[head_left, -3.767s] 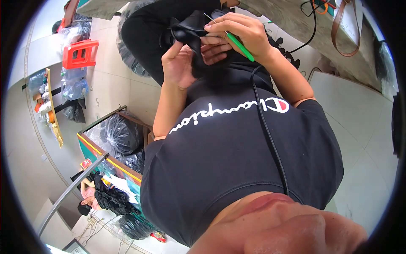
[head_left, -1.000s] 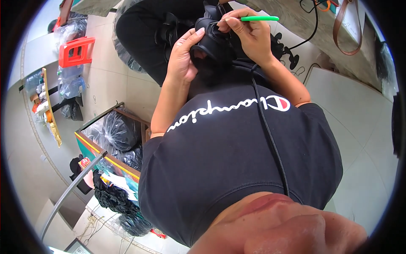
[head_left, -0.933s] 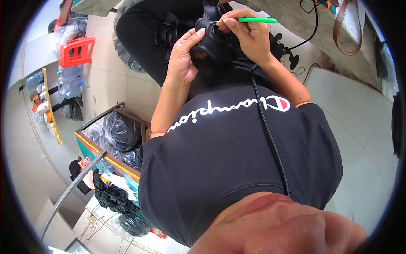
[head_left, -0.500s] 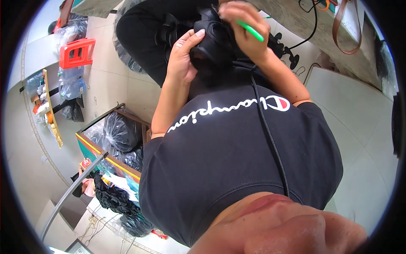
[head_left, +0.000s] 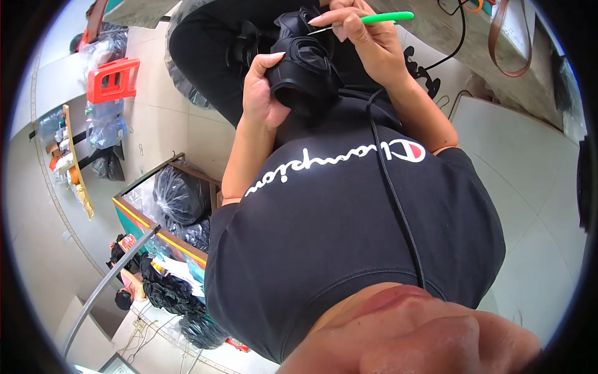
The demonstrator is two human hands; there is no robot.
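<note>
My left hand (head_left: 261, 93) grips a black, hollow moulded piece (head_left: 303, 68) over my lap, thumb on its outer side. The piece has a wide round opening facing me and raised ring-like shapes on top. My right hand (head_left: 377, 53) is closed around a slim green-handled tool (head_left: 387, 17). Its thin metal shaft points left, toward the far part of the black piece. I cannot tell whether the tip touches it. More black shaped parts (head_left: 244, 48) lie against my left thigh, and their form blends into the dark trousers.
A grey work surface (head_left: 430, 28) with a hanging brown strap (head_left: 498, 59) is at the far right. On the left stand a red plastic stool (head_left: 113, 81) and a bin (head_left: 146, 215) with black bags (head_left: 177, 193). Another person (head_left: 129, 290) is at the lower left.
My right hand has turned, so the tool lies nearly level with its metal shaft showing. The black piece has tilted, bringing its round opening into view. The other person has shifted.
</note>
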